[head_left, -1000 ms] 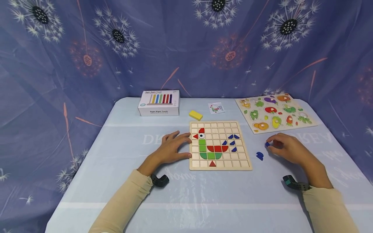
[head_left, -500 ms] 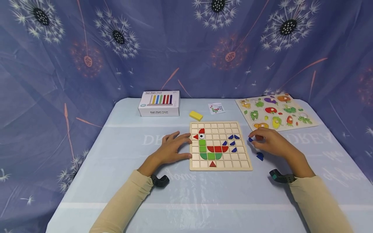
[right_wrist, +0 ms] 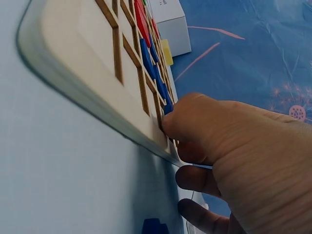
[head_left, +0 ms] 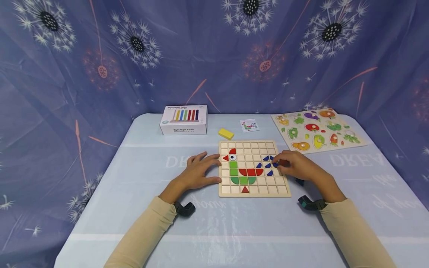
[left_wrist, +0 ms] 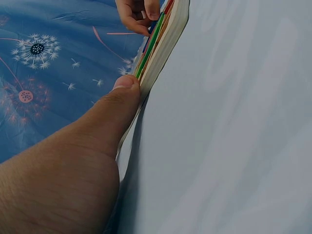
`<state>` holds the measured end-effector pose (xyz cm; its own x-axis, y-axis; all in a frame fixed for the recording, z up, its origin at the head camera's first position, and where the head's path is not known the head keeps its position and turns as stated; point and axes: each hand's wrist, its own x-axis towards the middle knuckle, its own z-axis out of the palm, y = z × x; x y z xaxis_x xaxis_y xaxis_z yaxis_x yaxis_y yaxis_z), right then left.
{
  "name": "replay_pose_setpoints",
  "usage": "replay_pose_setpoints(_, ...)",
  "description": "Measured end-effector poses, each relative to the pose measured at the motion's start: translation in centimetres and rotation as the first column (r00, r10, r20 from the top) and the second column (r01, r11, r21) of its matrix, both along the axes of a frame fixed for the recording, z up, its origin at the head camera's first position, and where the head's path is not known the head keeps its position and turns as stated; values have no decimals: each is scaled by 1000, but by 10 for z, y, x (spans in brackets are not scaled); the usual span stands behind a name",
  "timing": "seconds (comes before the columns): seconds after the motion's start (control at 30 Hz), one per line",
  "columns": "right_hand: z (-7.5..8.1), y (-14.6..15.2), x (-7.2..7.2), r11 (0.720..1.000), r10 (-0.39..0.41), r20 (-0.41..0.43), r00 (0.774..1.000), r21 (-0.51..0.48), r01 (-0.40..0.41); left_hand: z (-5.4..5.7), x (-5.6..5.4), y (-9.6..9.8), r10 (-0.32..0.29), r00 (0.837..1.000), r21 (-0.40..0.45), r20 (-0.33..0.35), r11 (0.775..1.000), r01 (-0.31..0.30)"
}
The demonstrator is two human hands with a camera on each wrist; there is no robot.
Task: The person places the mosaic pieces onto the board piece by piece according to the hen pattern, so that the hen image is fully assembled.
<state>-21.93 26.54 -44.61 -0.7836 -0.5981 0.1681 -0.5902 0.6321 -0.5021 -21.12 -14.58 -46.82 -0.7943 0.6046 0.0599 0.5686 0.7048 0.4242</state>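
In the head view, a wooden grid board [head_left: 254,193] holds a bird-shaped pattern of red, green and blue tiles, with a white eye tile [head_left: 232,158]. My left hand [head_left: 198,172] rests at the board's left edge, fingers spread; its thumb [left_wrist: 127,84] touches the rim in the left wrist view. Over the right columns, my right hand [head_left: 299,166] pinches a small blue tile [head_left: 275,164] between thumb and fingertips, beside several blue half-round tiles [head_left: 267,165] lying in the cells. Loose blue tiles [head_left: 300,182] lie right of the board, partly hidden under that hand.
A white box [head_left: 183,121] stands at the back left. Near the board's far edge are a yellow block [head_left: 226,134] and a small picture card [head_left: 249,125]. A vegetable knob puzzle [head_left: 310,136] lies behind my right hand.
My right hand has moved left with the blue tile, from the table beside the loose tiles to over the board's right side. My left hand has stayed at the board's edge.
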Motion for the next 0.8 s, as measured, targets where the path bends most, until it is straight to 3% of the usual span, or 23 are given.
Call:
replay_pose_setpoints(0.3, 0, -4, -2, 998, -34, 68, 997, 61, 30, 0, 1, -1, 8, 1000, 1, 0, 1000, -8)
replay_pose_setpoints(0.53, -1, -4, -3, 998, -49, 103, 993, 50, 44, 0, 1, -1, 9, 1000, 3, 4, 1000, -9)
replay_pose_setpoints(0.8, -5, 1, -5, 998, -52, 75, 996, 22, 50, 0, 1, 0, 3, 1000, 8, -10, 1000, -3)
